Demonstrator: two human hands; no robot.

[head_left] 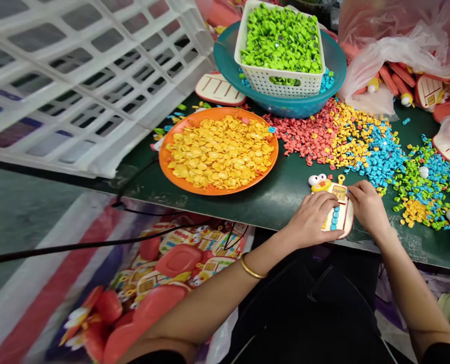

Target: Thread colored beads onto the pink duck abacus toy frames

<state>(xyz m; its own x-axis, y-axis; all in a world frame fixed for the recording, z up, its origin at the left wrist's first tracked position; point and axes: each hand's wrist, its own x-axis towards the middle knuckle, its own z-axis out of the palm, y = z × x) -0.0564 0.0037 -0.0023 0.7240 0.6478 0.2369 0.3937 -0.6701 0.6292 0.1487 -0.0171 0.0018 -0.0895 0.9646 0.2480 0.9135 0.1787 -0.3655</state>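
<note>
A cream toy board (pixel 347 222) with a red rim lies at the table's front edge. It has a duck head (pixel 319 182) with bulging white eyes and a yellow bill, and a small yellow loop at the top. A column of blue beads (pixel 335 218) sits in one of its slots, with some yellow beside it, partly covered. My left hand (pixel 308 220) lies across the board's left side, fingers over its face and thumb along the lower end, holding it. At the upper right edge, my right hand (pixel 368 206) has its fingers pinched together; what is between the fingertips is too small to tell.
An orange plate (pixel 164 164) holds yellow pieces. Behind it stands a teal basin (pixel 225 55) bearing a white basket (pixel 285 83) of green pieces. Loose red beads (pixel 308 134) and blue beads (pixel 384 151) spread rightward. A white crate (pixel 96 76) leans left; finished-looking toys (pixel 179 258) lie below.
</note>
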